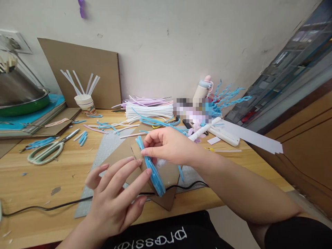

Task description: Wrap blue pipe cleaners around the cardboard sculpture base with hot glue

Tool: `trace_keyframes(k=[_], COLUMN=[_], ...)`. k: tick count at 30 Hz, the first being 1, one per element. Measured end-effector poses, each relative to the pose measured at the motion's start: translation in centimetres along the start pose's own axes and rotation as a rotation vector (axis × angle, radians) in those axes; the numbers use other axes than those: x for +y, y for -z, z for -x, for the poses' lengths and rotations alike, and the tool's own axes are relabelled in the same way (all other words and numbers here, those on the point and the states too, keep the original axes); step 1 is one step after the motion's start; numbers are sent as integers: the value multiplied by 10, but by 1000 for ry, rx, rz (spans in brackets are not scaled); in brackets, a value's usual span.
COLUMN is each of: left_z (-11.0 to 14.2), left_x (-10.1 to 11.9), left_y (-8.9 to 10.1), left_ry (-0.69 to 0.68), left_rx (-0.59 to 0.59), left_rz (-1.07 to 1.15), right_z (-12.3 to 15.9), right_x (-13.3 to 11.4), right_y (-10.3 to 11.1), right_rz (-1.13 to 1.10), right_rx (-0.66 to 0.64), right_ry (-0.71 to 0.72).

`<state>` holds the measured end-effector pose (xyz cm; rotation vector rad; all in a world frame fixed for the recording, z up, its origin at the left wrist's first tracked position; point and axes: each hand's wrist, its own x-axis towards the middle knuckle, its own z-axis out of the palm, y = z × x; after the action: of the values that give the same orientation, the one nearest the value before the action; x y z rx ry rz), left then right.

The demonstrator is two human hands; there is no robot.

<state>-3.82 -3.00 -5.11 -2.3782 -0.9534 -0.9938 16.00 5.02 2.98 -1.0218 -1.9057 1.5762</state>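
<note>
My right hand (167,145) pinches a blue piece made of pipe cleaners (154,174) between thumb and fingers, near its upper end. The piece is long and narrow and hangs tilted, its lower end toward me. Alongside it is my left hand (116,193), fingers spread, with the index fingertip touching or very near the blue piece. Beneath both lies a sheet of brown cardboard (166,200) on a grey cutting mat (89,186). A white wrapped stick (204,129) shows beyond my right wrist, partly hidden by it.
Green-handled scissors (52,150) and blue offcuts lie at left. Bundled white pipe cleaners (149,111), a bottle (202,88) and a white glue gun (225,136) sit farther back. Paper cups (85,103) hold glue sticks. A black cord (64,201) crosses in front.
</note>
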Motion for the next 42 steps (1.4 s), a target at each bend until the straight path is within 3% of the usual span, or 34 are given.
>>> trace_keyframes(k=[10,23,26,30,32,37,42], left_z=[1,-11,-14,-21,-27,-41,-47], left_x=[0,-6,1,5,3,0,2], left_y=[1,11,14,6,-1,-10,-7], left_ry=[4,-111,51,529,707,796,767], left_rx=[-62,-119,-115,57,58,-204,-260], left_rz=[-20,-148,58,392,467,556,622], right_z=[-1,-3,-3,0,2,5,7], right_x=[0,2,3,1,0,0,0], right_y=[0,3,3,3,3,-1,-3], right_rz=[-10,10,-2,-19,-19,6,-37], right_rx=[1,20,21,15,10,-17,-34], right_ry=[-2,4,-3,-44,-52,-10,6])
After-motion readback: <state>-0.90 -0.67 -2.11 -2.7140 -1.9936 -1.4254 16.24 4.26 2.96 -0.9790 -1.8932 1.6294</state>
